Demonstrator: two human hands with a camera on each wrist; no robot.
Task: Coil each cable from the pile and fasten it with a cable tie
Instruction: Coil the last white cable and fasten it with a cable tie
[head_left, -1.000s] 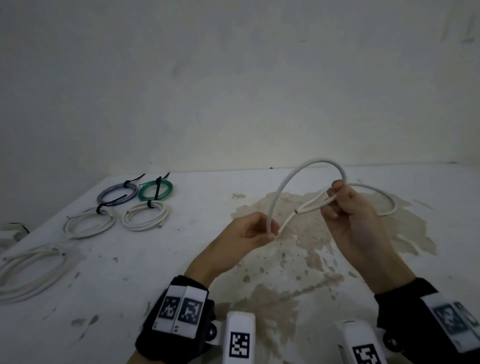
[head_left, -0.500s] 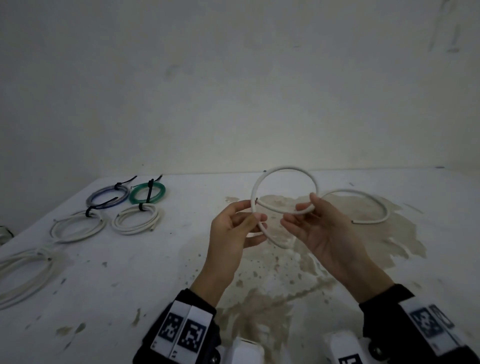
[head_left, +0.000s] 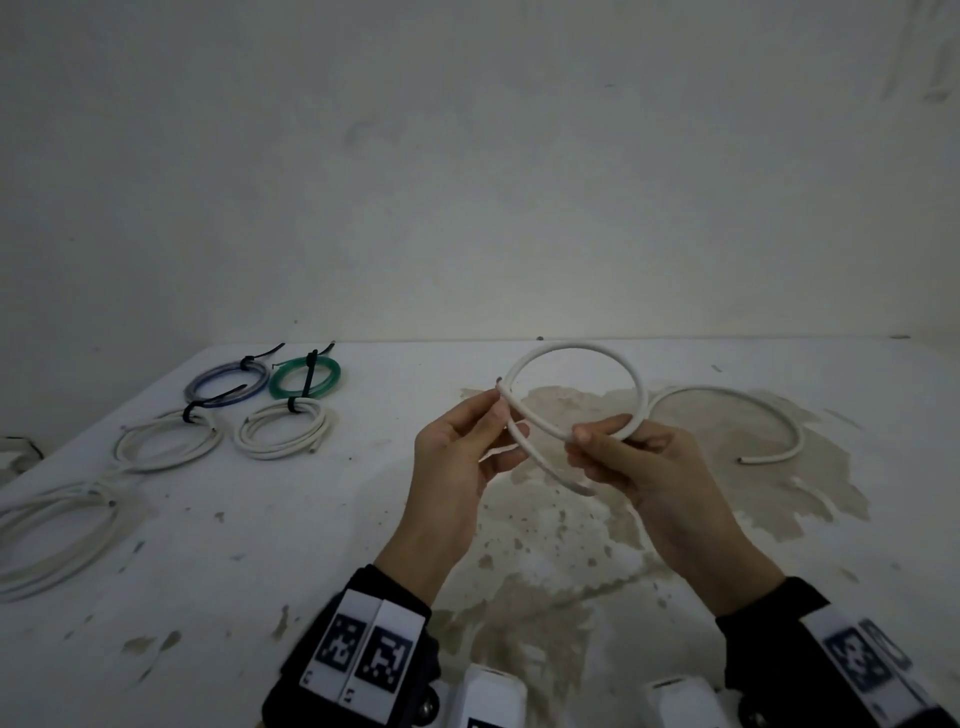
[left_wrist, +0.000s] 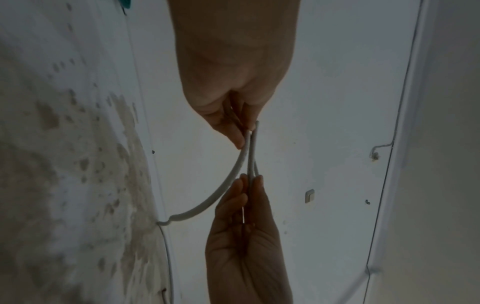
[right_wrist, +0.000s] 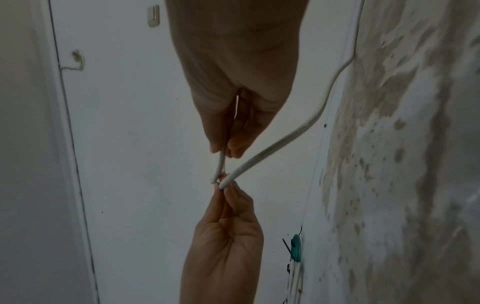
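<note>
- White, stiff round cable (head_left: 574, 349) stands as one upright loop above the stained white counter (head_left: 363, 519) in the head view. The left hand (head_left: 457, 447) pinches the cut end where it crosses the next turn; the right hand (head_left: 631, 457) has thumb and fingers curled round the loop's lower right.
- From the right grip the free tail arcs out to the right and lies on the counter, so the uncoiled length sits on the right hand's side; that hand looks better placed to feed the next turn toward the left pinch.
- Four tied coils, among them a green ring of wire (head_left: 306, 375), rest far left, with a loose white bundle (head_left: 52, 540) nearer the edge.
- Left wrist view: left fingers (left_wrist: 233, 135) clamp two strands side by side, the right hand (left_wrist: 244, 236) gripping them just beyond.
- Right wrist view: right fingers (right_wrist: 221, 142) hold one strand; the tail swings off toward the counter, though blur probably hides exactly where it touches down.
</note>
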